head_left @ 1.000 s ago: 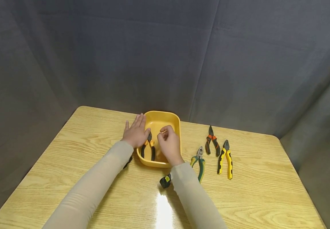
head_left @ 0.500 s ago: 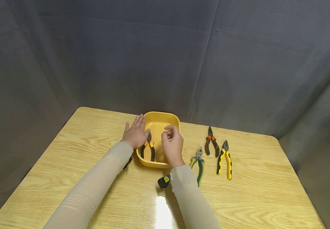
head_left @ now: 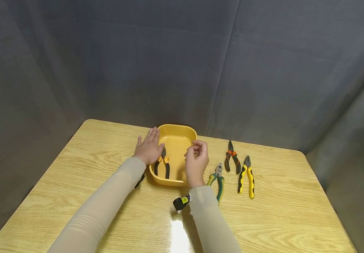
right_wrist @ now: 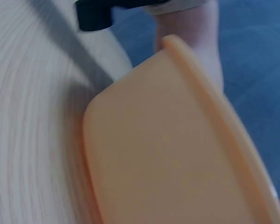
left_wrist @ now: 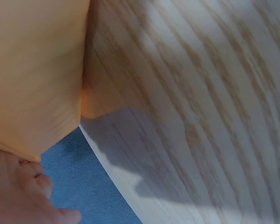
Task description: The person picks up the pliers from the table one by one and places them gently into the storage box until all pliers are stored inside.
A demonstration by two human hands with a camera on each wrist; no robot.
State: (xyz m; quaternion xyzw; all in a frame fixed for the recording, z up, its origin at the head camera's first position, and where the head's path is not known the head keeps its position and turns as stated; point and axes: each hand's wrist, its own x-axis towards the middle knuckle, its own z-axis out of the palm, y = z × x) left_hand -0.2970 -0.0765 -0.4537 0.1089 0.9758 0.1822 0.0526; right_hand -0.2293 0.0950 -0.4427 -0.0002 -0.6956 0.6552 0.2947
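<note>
My left hand (head_left: pixel 148 149) lies with straight fingers over the left rim of a yellow plastic tray (head_left: pixel 169 182). Inside the tray, along its left side, is a pair of pliers (head_left: pixel 163 165) with black and orange handles, its head partly near my thumb. My right hand (head_left: pixel 197 161) hovers at the tray's right rim, fingers loosely curled, with nothing seen between them. In the left wrist view, fingers (left_wrist: pixel 25 186) reach over the rim beside the tray's outer wall (left_wrist: pixel 37 70). The right wrist view is mostly filled by the tray's other wall (right_wrist: pixel 168 140).
Right of the tray lie green-handled pliers (head_left: pixel 221 188), partly behind my right sleeve, orange-and-black needle-nose pliers (head_left: pixel 232 158) and yellow-and-black pliers (head_left: pixel 247 175). A wrist camera (head_left: pixel 181 202) juts from my right wrist. A grey curtain (head_left: pixel 156 63) stands behind the wooden table (head_left: pixel 289 196).
My right hand has moved right, from over the tray's inside to its right rim. My left hand stays on the left rim, and the pliers in the tray lie as before.
</note>
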